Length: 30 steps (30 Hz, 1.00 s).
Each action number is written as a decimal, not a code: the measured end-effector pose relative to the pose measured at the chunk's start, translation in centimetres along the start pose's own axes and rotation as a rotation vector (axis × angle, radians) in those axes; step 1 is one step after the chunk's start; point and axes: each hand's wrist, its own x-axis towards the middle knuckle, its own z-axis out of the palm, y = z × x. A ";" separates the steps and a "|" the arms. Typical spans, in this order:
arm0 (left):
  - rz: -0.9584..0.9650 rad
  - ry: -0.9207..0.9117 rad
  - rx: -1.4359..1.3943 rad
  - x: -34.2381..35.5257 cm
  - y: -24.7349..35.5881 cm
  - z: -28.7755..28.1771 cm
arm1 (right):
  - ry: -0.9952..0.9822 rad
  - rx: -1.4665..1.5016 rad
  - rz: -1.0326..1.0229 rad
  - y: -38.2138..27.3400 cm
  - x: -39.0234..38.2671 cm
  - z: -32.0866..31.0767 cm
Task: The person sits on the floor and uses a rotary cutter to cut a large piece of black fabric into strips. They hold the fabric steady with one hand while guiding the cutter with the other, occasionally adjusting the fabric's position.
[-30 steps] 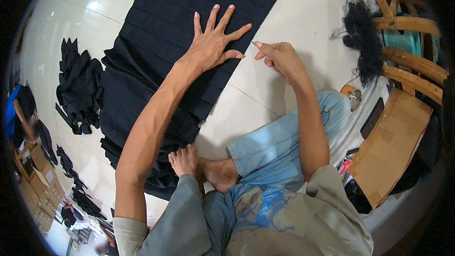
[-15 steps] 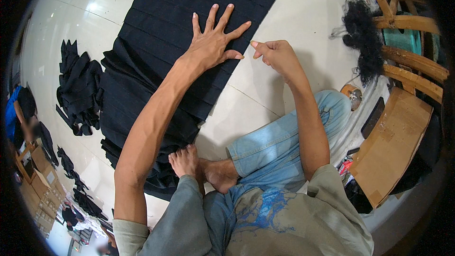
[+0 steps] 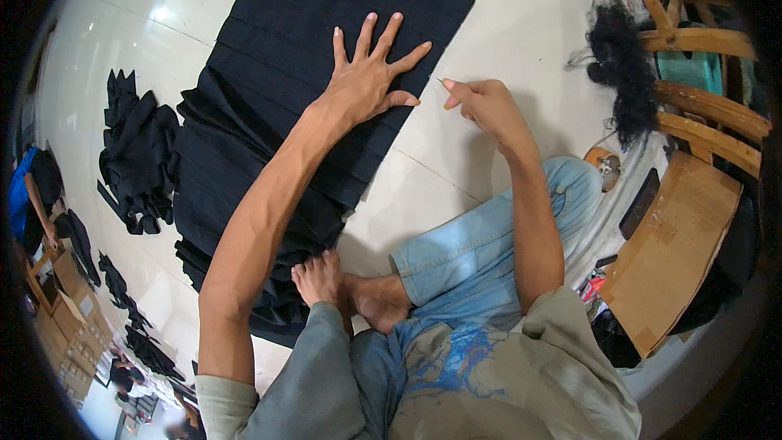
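A black cloth (image 3: 301,24) with parallel seams or pleats across it lies spread on the floor, its nearer part bunched in folds. My left hand (image 3: 362,81) rests flat on it with the fingers spread, thumb close to the right edge. Just off that edge, over the bare tiles, my right hand (image 3: 489,110) is closed in a pinch. A thin thread-like strand (image 3: 441,81) shows at its fingertips, too fine to make out well. My bare foot (image 3: 319,277) touches the bunched end of the cloth.
A heap of black cloth pieces (image 3: 138,151) lies at the left. On the right are a tangle of black threads (image 3: 619,69), a wooden frame (image 3: 700,39) and a cardboard piece (image 3: 672,253). Other people and boxes (image 3: 81,310) appear at the far left.
My right hand has moved a little right and toward me, away from the cloth's edge. My left hand stays flat on the cloth, shifted only slightly.
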 end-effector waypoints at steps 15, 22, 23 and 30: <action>0.130 0.166 -0.259 -2.2 1.3 -1.9 | -0.118 0.148 -0.011 1.4 -3.5 -0.2; 0.216 0.040 -0.062 0.0 0.2 0.2 | -0.105 0.221 -0.015 1.1 -2.9 0.1; 0.215 0.040 -0.038 0.0 0.2 0.3 | -0.113 0.217 -0.001 1.1 -2.7 0.2; 0.194 0.021 -0.048 -0.1 0.3 0.1 | -0.088 0.158 0.001 1.1 -2.0 0.8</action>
